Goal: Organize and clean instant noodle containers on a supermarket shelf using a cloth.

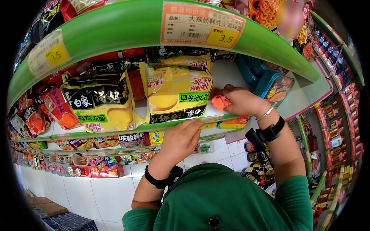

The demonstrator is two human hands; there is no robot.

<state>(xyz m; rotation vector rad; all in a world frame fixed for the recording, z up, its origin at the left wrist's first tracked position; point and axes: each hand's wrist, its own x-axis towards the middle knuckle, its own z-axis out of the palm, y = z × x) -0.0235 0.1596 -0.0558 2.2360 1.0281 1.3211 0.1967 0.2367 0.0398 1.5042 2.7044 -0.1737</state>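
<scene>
My right hand [241, 101] is closed around a crumpled orange-red cloth [221, 102], which touches the white shelf surface [224, 75] right of the noodle packs. My left hand [182, 138] rests with bent fingers at the green front edge of that shelf [162, 124] and holds nothing that I can see. Just behind it stands a yellow instant noodle pack [177, 92], with more packs behind. Another yellow and black noodle pack [99, 101] leans to its left. To the right of my right hand are teal noodle boxes [271, 86], partly hidden by it.
A green shelf edge [115, 27] with price tags curves above my hands. Lower shelves hold more packets [131, 140]. Sauce bottles [255, 170] stand low at the right, beside further stocked shelves. Cartons [69, 222] lie on the tiled floor [83, 193] at lower left.
</scene>
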